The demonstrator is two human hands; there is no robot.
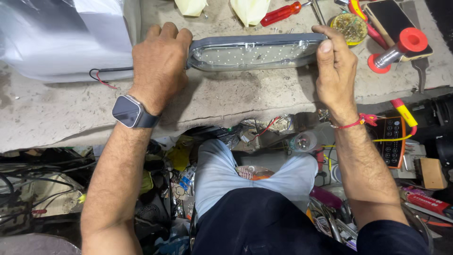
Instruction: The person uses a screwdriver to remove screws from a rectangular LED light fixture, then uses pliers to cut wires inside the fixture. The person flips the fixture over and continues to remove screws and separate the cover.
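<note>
Lap: nearest the camera are the person's dark shirt and pale trousers (222,174), seated over a floor littered with wires and small parts.
Left forearm: it reaches up to the bench and carries a dark smartwatch (128,112) at the wrist.
Left hand (158,66): its fingers are curled down over the left end of the lamp and clamp it against the bench.
Right hand (335,66): it grips the lamp's right end, thumb pressed on the front rim and the other fingers wrapped behind; a red thread (361,122) circles the wrist.
Lamp: a long grey LED lamp housing (252,51) lies flat on the worn concrete bench (226,99), clear lens up, spanning the gap between the two hands.
Leads: a red and a black wire (101,78) trail from the lamp's left end, just beside a silvery plastic-wrapped bundle (61,38).
Behind the lamp: a red-handled screwdriver (281,13) lies near its far edge; a phone (394,21) and a red-ended roller tool (401,47) sit to the right.
Risk, lens: uneven pressure from the two grips could, by judgement, flex the housing and crack the clear cover.
Risk, leads: sliding the lamp rightward could tug the thin wires and strain their joint.
Risk, clutter: a slip of the right hand could knock the roller tool or the phone.
</note>
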